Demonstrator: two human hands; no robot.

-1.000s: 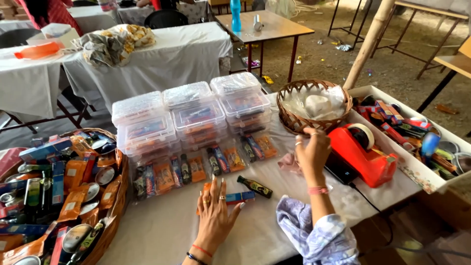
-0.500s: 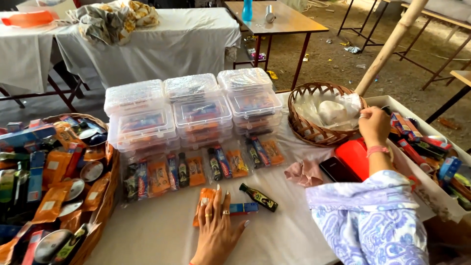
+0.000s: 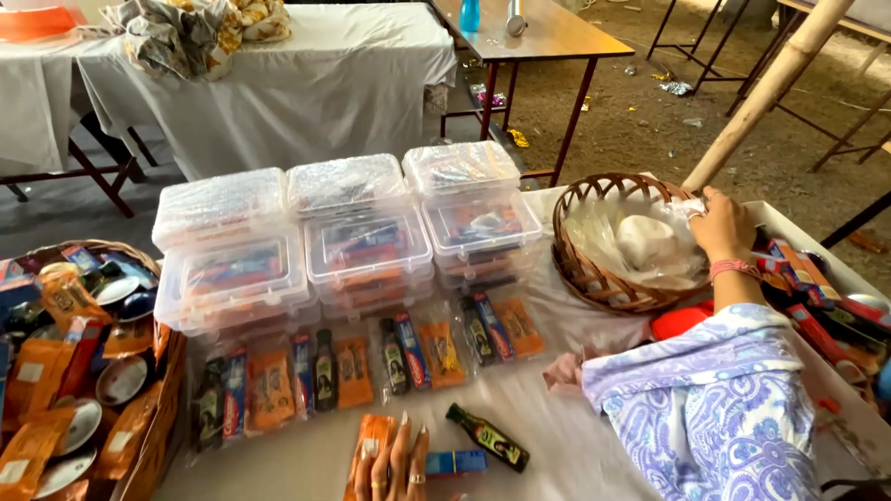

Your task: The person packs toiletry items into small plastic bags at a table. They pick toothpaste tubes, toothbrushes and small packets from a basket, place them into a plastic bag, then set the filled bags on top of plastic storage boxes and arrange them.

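My right hand [image 3: 722, 225] rests on the far right rim of the wicker basket [image 3: 594, 269], fingers curled over the edge against the clear plastic bag [image 3: 640, 246] inside; I cannot tell whether it grips anything. My left hand [image 3: 394, 464] lies flat and open at the near edge, fingers spread, pressing an orange sachet [image 3: 369, 441] to the white tabletop [image 3: 278, 464]. Just right of it sit a small blue box [image 3: 457, 462] and a dark little bottle [image 3: 487, 437]. Stacked clear plastic boxes [image 3: 367, 243] stand farther back.
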